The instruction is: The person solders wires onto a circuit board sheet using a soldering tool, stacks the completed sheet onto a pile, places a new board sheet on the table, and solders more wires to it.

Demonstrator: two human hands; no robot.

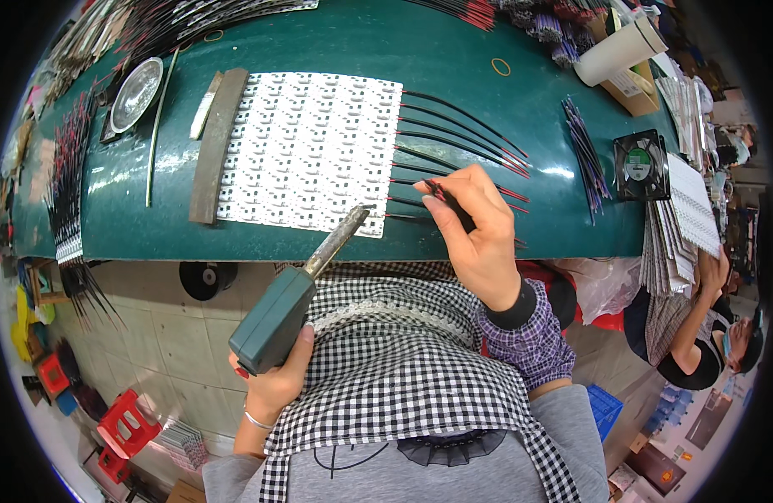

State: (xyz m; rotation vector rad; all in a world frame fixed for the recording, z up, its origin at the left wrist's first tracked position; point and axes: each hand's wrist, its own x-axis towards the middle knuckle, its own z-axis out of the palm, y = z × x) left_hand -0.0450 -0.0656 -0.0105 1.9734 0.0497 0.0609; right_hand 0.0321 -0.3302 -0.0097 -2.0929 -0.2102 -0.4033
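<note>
A white circuit board panel [311, 151] with rows of small parts lies on the green table. Several black wires with red ends [462, 138] stick out from its right edge. My left hand [284, 375] is closed round the dark green body of a soldering iron [277, 314]; its tip rests at or just over the panel's lower right corner. Right of that corner, my right hand [484, 230] pinches a small bundle of black and red wires, partly hidden by the fingers. A grey bar [217, 151] lies along the panel's left edge.
On the left stand a round metal dish [139, 96], a thin rod [158, 134] and wired strips [68, 184]. To the right are purple wires [583, 155], a small fan [640, 168], a white cup [621, 50] and stacked panels [671, 226]. Another person [696, 344] handles panels there.
</note>
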